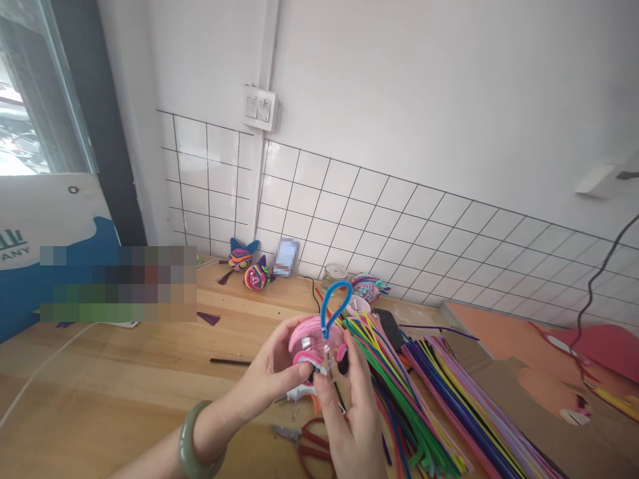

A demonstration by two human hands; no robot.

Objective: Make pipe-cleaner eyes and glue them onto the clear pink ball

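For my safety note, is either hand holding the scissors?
No, the scissors lie on the table, while left hand and right hand hold the pink craft piece.

There's a white switch box point(259, 108) on the wall point(424, 86) at upper middle, a dark cable point(590, 291) dangling far right, and, left edge, a blue-and-white panel point(50, 203) below the window point(30, 100)!

Pipe cleaners point(407, 379) right of craft piece point(305, 330); scissors point(301, 436) on table point(150, 386); wall point(399, 80) behind

Scissors point(294, 435) part-hidden (right hand point(353, 414) in front); phone point(286, 257) blurred.
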